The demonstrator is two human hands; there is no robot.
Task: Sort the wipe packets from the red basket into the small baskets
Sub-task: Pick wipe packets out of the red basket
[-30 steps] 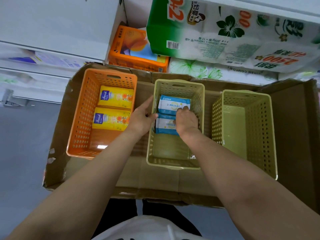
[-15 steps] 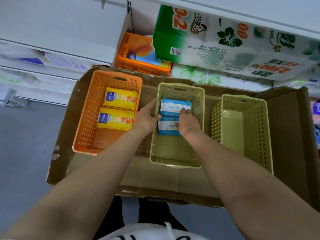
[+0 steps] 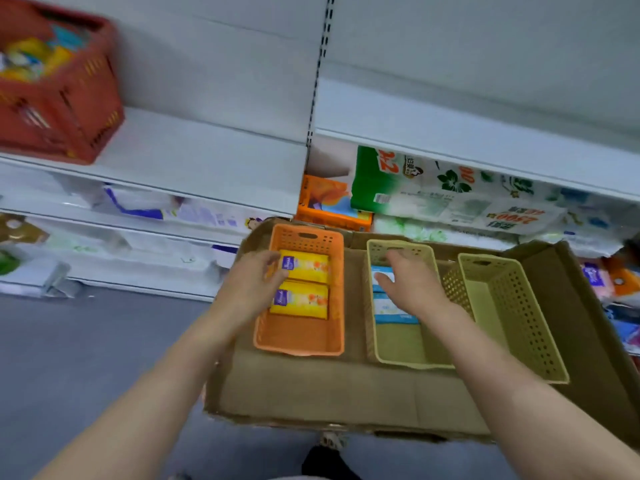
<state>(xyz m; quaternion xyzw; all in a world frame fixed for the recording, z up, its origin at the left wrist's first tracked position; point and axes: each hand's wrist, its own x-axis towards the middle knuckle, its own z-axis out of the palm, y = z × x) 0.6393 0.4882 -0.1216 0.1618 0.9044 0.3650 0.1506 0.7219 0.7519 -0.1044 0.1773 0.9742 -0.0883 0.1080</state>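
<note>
Wipe packets number four in the small baskets: two yellow packets (image 3: 304, 283) lie flat in the orange basket (image 3: 300, 341), one behind the other, and two blue-and-white packets (image 3: 389, 303) lie likewise in the middle pale-green basket (image 3: 398, 355). Each packet has its long axis running left to right, across the basket, while the baskets themselves run near to far. Further packets fill the red basket (image 3: 59, 109), which stands on a white shelf (image 3: 207, 157) at far left (contents blurred; count cannot be told). Small baskets number three: one orange at left and two pale green, the right-hand pale-green basket (image 3: 512, 306) tilted with its open top turned toward the left. All three sit in a flattened cardboard box (image 3: 329, 393).

Left hand (image 3: 254, 289) hovers over the left rim of the orange basket, fingers loosely spread, holding nothing. Right hand (image 3: 412, 285) hovers over the far packet in the middle basket, fingers extended and apart, gripping nothing; whether it touches the packet cannot be told. Paper-goods packs (image 3: 433, 192) and an orange carton (image 3: 329, 206) occupy the shelf behind.
</note>
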